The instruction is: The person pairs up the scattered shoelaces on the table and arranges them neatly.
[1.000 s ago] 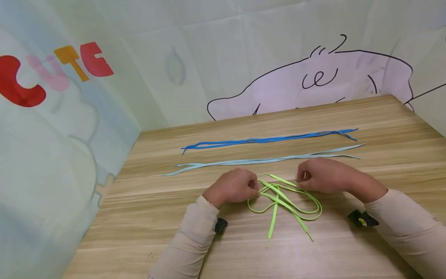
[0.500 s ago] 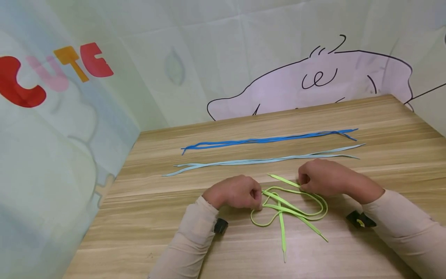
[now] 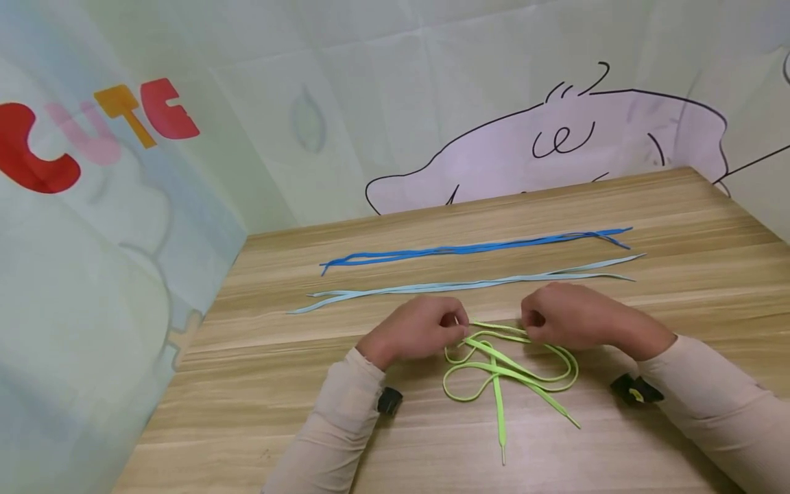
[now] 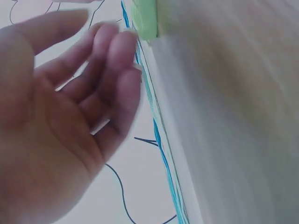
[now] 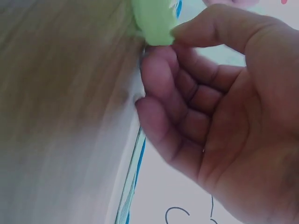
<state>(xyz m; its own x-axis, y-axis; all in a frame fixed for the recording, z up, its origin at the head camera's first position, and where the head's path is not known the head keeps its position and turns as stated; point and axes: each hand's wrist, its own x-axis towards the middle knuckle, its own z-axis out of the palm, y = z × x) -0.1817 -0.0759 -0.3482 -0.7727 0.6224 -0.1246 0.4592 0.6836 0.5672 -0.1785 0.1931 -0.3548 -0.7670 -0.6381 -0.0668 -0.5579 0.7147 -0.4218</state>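
A yellow-green shoelace lies in loose loops on the table between the hands in the head view, its two near ends pointing toward the person. The right hand pinches its far right part. In the right wrist view, the thumb of the right hand touches the blurred green shoelace. At the far left of the loops is the left hand, its fingertips close to one shoelace end. In the left wrist view, the left hand has loosely bent fingers, with thumb and index fingertip slightly apart.
Beyond the hands, a light blue pair of shoelaces lies stretched across the wooden table. Farther back lies a darker blue pair. A printed cloth backdrop rises behind the table.
The left hand first drew back toward the person, then reached forward to the shoelace's far end. The green loops slid slightly right and their near ends spread. The right hand shifted a little.
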